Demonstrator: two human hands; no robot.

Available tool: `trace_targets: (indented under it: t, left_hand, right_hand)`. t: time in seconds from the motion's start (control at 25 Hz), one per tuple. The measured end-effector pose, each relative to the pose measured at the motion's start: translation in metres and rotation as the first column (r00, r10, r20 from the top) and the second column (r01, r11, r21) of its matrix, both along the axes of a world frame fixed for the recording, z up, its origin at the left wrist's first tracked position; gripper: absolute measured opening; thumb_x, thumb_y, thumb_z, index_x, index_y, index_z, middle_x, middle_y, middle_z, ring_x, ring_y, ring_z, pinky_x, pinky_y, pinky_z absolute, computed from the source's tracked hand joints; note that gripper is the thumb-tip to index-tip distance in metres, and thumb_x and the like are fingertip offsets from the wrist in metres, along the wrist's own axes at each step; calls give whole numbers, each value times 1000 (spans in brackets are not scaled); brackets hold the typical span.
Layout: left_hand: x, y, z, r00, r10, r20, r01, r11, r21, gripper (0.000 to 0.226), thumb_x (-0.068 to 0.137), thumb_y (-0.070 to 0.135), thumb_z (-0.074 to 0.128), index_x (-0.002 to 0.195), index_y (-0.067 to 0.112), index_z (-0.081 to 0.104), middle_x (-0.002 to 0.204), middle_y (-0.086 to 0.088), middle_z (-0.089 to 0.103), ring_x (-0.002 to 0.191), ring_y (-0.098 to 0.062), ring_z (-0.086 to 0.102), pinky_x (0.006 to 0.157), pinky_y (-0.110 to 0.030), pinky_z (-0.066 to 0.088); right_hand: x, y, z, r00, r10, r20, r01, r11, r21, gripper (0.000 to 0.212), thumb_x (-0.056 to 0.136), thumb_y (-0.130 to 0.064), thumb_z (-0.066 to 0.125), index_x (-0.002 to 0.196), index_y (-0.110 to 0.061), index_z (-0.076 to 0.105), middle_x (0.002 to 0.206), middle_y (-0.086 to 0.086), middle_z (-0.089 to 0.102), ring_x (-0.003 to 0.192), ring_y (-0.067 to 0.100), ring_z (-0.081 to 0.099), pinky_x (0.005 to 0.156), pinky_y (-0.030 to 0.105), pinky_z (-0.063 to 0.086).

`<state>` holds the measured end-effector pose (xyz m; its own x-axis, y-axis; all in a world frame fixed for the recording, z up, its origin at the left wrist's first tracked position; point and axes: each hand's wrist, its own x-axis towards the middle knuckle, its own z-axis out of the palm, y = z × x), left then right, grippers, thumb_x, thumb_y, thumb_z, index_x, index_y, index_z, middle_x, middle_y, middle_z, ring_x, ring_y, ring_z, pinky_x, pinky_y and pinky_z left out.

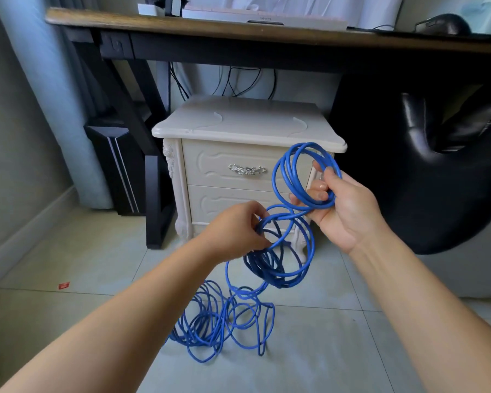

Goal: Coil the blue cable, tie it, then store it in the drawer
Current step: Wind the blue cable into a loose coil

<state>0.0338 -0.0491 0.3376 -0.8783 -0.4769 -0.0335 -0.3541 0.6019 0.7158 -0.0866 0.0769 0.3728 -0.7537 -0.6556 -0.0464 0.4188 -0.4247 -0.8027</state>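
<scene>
A long blue cable [284,177] runs between both hands and down to the floor. My right hand [343,208] grips a small bundle of several neat loops, held up in front of the cabinet. My left hand [236,231] pinches a strand lower and to the left. Below it, tangled loops hang and pile on the tiled floor [68,321]. The cream bedside cabinet [238,120] stands just behind, its top drawer [210,163] shut, with a silver handle [247,169].
A dark wooden desk [182,24] spans above the cabinet, with black cords hanging behind. A black computer tower [116,165] stands at the left by a blue curtain. A black leather chair [437,165] fills the right. A small red scrap [63,285] lies on the floor.
</scene>
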Motion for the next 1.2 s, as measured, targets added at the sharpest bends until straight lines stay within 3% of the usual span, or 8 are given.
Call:
trace_targets:
  t: [0.16, 0.28, 0.4, 0.72, 0.84, 0.96, 1.08, 1.2]
  left_hand:
    - [0, 1, 1, 989, 121, -80, -131, 982, -137, 17, 86, 36, 70, 82, 21, 62, 62, 10, 60, 55, -4, 52, 51, -22, 38]
    - [5, -5, 2, 989, 133, -58, -116, 965, 235, 19, 90, 25, 65, 76, 12, 63, 60, 2, 67, 54, -11, 55, 50, -19, 42]
    - [5, -11, 6, 951, 295, -93, -173, 756, 631, 18, 93, 11, 54, 75, 6, 56, 65, -9, 61, 59, -23, 59, 57, -26, 50]
    - [3, -10, -3, 971, 227, -80, -67, 576, 815, 24, 96, 12, 56, 110, -5, 64, 91, -12, 60, 71, -17, 65, 67, -36, 59]
    - [2, -9, -7, 965, 246, -90, -119, 717, 686, 22, 94, 21, 61, 108, 5, 70, 94, -6, 62, 81, -17, 62, 67, -30, 56]
    - [3, -7, -5, 957, 239, -163, -206, 959, 194, 13, 82, 32, 71, 75, 21, 74, 111, 5, 53, 108, -13, 43, 88, -25, 38]
    - [5, -9, -4, 952, 193, -236, -99, 929, 357, 15, 78, 23, 76, 67, 16, 69, 146, 8, 40, 139, -2, 22, 100, -25, 27]
    - [6, -18, -8, 968, 123, -218, -2, 874, 486, 23, 74, 23, 76, 77, 1, 68, 114, -8, 68, 127, -13, 49, 105, -31, 35]
  right_hand:
    - [7, 1, 2, 1000, -7, -14, 8, 997, 71, 21, 105, -16, 38, 105, -7, 57, 54, -2, 33, 47, 8, 34, 61, 39, 59]
    - [11, 0, -3, 976, 26, -216, 41, 953, 299, 22, 106, -16, 36, 106, -11, 58, 60, -1, 35, 47, 8, 35, 57, 25, 45]
    - [15, 1, -10, 939, 80, -333, 75, 900, 429, 22, 106, -17, 35, 114, -13, 56, 59, -2, 38, 51, 11, 35, 50, 23, 37]
    - [30, -6, -5, 999, 21, 47, -26, 995, 93, 18, 105, -13, 39, 104, -3, 54, 57, 2, 38, 44, 14, 52, 82, 57, 54]
    - [30, -6, -7, 1000, 17, 8, -18, 990, 140, 19, 105, -15, 39, 107, -5, 55, 59, 3, 38, 56, 21, 66, 74, 52, 56]
    - [28, -3, -9, 990, 18, -138, 15, 973, 229, 21, 107, -17, 34, 116, -9, 51, 61, 2, 34, 89, 33, 73, 76, 55, 57]
    - [24, 3, -9, 962, 14, -271, 64, 959, 276, 23, 107, -18, 31, 120, -11, 49, 57, -1, 35, 89, 31, 73, 74, 51, 58]
    - [24, 7, -13, 904, 47, -425, 128, 919, 373, 22, 107, -18, 29, 116, -17, 50, 47, -8, 48, 78, 29, 71, 86, 53, 55]
